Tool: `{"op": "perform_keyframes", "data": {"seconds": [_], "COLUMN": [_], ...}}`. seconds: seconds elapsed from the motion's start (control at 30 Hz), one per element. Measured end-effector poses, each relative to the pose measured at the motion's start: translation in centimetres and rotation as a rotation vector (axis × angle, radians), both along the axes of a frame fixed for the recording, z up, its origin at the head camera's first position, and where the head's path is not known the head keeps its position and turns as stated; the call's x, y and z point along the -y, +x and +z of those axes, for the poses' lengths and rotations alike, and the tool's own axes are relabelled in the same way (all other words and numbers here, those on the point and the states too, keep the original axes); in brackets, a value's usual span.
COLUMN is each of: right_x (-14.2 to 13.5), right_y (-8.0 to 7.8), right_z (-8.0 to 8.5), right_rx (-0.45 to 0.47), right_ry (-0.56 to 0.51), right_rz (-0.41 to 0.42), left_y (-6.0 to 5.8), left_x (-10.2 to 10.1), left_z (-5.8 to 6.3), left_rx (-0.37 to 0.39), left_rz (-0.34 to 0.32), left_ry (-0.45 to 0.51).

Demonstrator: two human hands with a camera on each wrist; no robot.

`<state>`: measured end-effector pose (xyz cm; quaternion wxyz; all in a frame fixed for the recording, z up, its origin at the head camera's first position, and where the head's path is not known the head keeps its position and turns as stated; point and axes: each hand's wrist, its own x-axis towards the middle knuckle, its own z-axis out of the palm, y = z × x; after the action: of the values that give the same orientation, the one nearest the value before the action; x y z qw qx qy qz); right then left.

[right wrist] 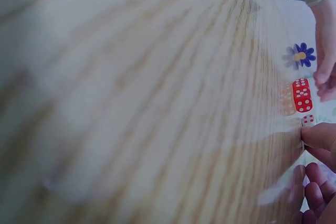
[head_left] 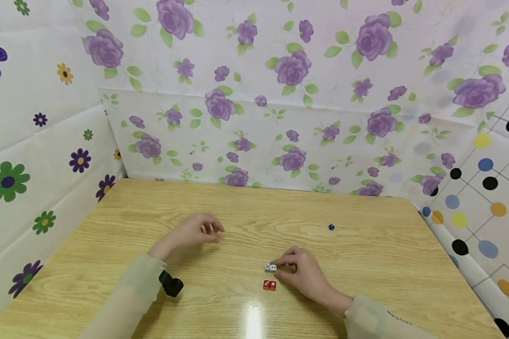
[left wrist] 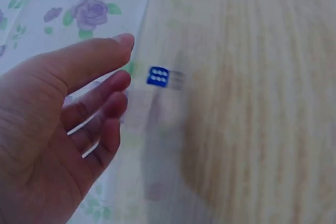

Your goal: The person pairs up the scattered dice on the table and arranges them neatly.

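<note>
Two white dice [head_left: 270, 268] sit side by side on the wooden table. My right hand [head_left: 303, 273] has its thumb and forefinger at the right-hand white die and pinches it; in the right wrist view the white die [right wrist: 308, 119] shows partly above the fingertips. Just nearer to me, two red dice [head_left: 269, 285] stand touching in a row. My left hand [head_left: 199, 229] hovers above the table to the left, fingers loosely bent, holding nothing. A blue die [head_left: 331, 227] lies alone at the back right; the left wrist view shows the blue die [left wrist: 157, 77] beyond the left fingertips.
The wooden table [head_left: 220, 301] is glossy and reflects light near its front. Flower-patterned cloth [head_left: 254, 136] hangs along its back edge, with more patterned cloth on the left and right. A black wrist camera [head_left: 170, 284] is strapped to the left wrist.
</note>
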<state>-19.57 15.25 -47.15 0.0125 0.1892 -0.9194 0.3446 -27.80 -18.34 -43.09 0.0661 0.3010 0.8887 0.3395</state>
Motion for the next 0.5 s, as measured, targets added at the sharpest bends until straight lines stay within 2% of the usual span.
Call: {"op": "perform_keyframes", "data": {"seconds": [0.2,0.5], "right_x": [0.0,0.0], "right_y": [-0.1,0.0], "right_z": [0.0,-0.1], "right_rx": [0.003,-0.010], "right_ry": [-0.010,-0.011], "right_rz": [0.004,-0.001], "left_y": [-0.1,0.0], "left_x": [0.6,1.1], "left_z": [-1.2,-2.2], "left_rx": [0.082,0.097], "left_rz": [0.029,0.087], "left_ry": [-0.019,0.055]}}
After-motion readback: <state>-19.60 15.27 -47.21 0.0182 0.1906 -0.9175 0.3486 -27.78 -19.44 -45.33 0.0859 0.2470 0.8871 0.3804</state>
